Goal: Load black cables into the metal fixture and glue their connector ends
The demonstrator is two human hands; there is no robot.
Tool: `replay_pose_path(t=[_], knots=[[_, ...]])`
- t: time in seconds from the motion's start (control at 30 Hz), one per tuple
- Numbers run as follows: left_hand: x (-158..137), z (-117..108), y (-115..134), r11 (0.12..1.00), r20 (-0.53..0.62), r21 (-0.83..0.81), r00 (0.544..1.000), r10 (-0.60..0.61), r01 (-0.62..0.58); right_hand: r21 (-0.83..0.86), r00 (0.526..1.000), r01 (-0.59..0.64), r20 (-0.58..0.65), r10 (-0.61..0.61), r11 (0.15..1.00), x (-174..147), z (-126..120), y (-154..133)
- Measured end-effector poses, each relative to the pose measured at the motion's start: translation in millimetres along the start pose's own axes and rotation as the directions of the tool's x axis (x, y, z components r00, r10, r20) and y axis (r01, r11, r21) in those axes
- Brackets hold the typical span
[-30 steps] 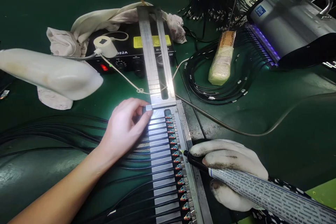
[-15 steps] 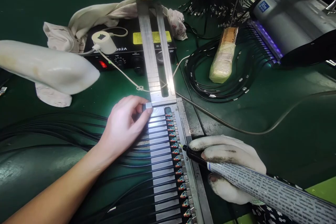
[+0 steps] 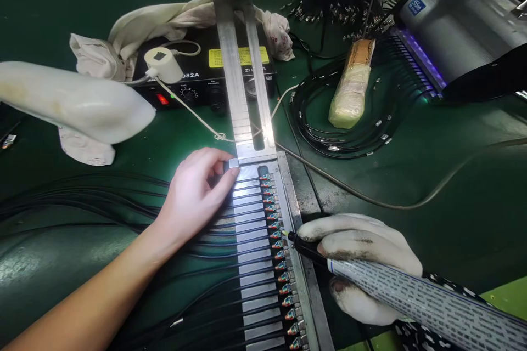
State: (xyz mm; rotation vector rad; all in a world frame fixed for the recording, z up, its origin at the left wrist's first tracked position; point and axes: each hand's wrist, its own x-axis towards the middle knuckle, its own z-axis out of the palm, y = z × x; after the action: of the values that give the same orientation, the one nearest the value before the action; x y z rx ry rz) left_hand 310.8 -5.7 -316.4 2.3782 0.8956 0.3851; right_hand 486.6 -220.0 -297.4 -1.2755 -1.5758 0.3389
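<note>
My bare left hand (image 3: 193,194) pinches the small silver end block (image 3: 234,163) of a crossbar on a long metal fixture (image 3: 259,266). Black cables (image 3: 218,243) lie side by side across the fixture, ending in small metal connectors with exposed coloured wires (image 3: 276,235). My right hand (image 3: 366,247), in a stained white glove, is wrapped round a glue dispensing syringe (image 3: 395,285) with a printed barrel and black front end. Its yellowish tip (image 3: 285,233) is at a connector midway along the row; whether it touches is too small to tell.
Behind the fixture stands a black dispenser box (image 3: 197,88) with a cloth (image 3: 160,22) on it. A white lamp head (image 3: 78,101) juts in from the left. Right of it lie coiled cables (image 3: 304,120), a wrapped block (image 3: 349,96) and a grey machine with violet light (image 3: 465,27).
My right hand has moved the syringe tip slightly toward me along the row, to another connector. My left hand keeps its pinch on the end block.
</note>
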Motion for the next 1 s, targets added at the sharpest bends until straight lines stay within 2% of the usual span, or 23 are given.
replay_pose_path(t=[0.37, 0.47, 0.63, 1.0], knots=[[1, 0, 2, 1.000, -0.004, -0.003, 1.000, -0.001, 0.001, -0.087, 0.999, 0.033, -0.014, -0.034, 0.996, 1, -8, -10], [1, 0, 2, 1.000, -0.006, 0.001, 1.000, 0.003, -0.003, -0.074, 0.999, 0.022, -0.036, -0.025, 0.997, -2, -8, -14], [1, 0, 2, 1.000, -0.003, 0.008, 1.000, -0.015, 0.016, -0.066, 0.999, 0.004, 0.033, -0.002, 0.998, -4, -3, -10], [1, 1, 1, 1.000, -0.012, 0.006, 1.000, -0.001, 0.001, -0.006, 0.999, -0.031, 0.028, 0.031, 0.999, -5, -3, -5]])
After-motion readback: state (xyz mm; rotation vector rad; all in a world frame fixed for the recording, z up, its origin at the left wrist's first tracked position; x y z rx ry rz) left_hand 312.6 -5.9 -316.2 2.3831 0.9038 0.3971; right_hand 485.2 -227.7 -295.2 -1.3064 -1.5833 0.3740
